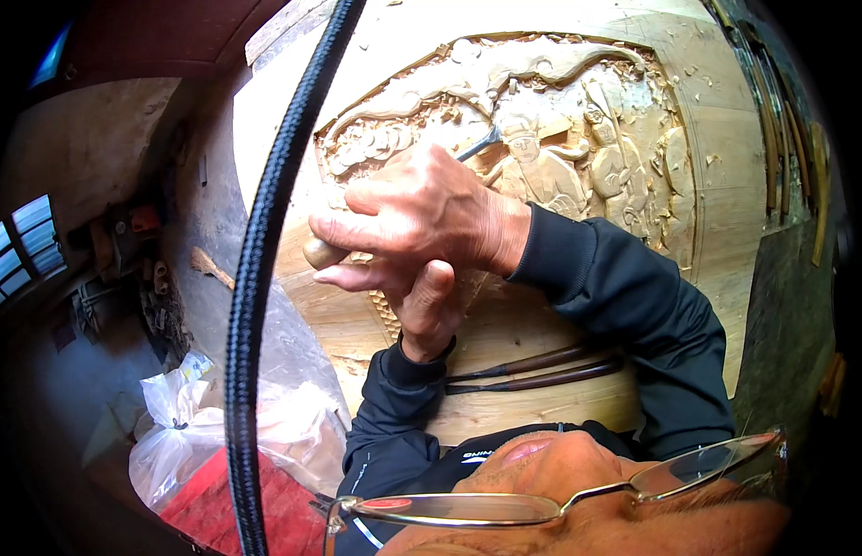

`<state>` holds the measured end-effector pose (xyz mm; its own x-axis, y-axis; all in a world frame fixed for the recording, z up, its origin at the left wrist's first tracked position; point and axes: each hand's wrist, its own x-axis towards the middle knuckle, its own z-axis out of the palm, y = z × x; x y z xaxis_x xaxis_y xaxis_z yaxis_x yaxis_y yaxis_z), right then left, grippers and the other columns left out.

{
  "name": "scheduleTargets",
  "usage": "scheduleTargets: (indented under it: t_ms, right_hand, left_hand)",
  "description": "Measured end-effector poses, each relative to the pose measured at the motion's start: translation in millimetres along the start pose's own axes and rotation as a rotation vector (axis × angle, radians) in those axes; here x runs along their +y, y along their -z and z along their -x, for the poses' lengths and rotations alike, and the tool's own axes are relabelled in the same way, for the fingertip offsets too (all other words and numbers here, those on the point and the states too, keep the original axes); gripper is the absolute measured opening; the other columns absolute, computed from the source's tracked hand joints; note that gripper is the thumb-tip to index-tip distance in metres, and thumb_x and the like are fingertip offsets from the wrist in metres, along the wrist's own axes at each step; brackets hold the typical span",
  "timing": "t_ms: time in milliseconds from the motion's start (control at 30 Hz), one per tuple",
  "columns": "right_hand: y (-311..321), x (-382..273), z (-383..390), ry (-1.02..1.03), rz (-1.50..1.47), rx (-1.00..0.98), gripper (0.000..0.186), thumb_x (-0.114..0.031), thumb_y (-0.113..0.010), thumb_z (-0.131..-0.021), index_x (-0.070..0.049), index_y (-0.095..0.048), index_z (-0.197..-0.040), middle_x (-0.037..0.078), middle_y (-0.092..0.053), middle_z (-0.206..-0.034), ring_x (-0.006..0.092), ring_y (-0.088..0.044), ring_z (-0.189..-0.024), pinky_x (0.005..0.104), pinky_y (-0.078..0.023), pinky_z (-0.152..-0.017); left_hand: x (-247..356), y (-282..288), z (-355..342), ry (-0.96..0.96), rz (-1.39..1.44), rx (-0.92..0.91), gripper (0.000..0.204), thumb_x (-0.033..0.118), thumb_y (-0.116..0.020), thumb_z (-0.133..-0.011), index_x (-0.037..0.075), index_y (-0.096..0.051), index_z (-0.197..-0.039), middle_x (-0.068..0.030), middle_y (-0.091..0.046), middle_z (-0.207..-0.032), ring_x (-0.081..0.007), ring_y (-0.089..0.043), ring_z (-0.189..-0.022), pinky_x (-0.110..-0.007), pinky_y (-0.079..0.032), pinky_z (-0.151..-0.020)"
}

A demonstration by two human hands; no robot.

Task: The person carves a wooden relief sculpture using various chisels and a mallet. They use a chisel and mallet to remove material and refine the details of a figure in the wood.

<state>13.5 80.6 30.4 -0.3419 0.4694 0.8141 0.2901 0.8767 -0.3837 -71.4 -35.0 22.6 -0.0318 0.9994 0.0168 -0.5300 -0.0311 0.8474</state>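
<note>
Front and centre, wooden panel (727,139): figures (619,176) and curved band (542,63) already in relief; shavings (627,69) litter recesses, finer detail seems unfinished. Right hand (440,208) grasps chisel (480,145), tip beside headdress (516,125); left hand (431,310) underneath, cannot tell whether gripping.

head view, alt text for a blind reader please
The bare right hand holds a metal tool with rounded wooden handle, bare left hand alongside, over pale wooden panel carved with figures; two slender dark tools lie nearby.
</note>
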Motion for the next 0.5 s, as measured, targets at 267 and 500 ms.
scheduleTargets:
  t_ms: [267,500]
  right_hand:
    - [4.8,-13.3,3.9,0.199,0.162,-0.059,0.039,-0.044,-0.073,-0.097,-0.008,-0.072,-0.110,-0.002,-0.061,-0.075,0.0098,-0.061,-0.059,0.0294,-0.050,-0.051]
    - [73.5,24.1,-40.6,-0.148,-0.054,0.551,0.025,-0.033,-0.075,-0.096,-0.009,-0.070,-0.094,0.003,-0.064,-0.076,0.0123,-0.059,-0.052,0.0291,-0.043,-0.048]
  left_hand:
    - [-25.4,11.9,12.1,-0.272,-0.205,0.050,0.099,0.065,-0.062,-0.103,0.003,-0.024,-0.170,-0.0158,-0.036,-0.171,-0.0343,-0.037,-0.156,-0.053,-0.030,-0.129]
    - [9.0,24.1,-19.5,-0.555,-0.998,-0.243,0.067,0.055,-0.074,-0.101,0.002,-0.068,-0.141,-0.0156,-0.074,-0.130,-0.0224,-0.072,-0.088,-0.031,-0.057,-0.070]
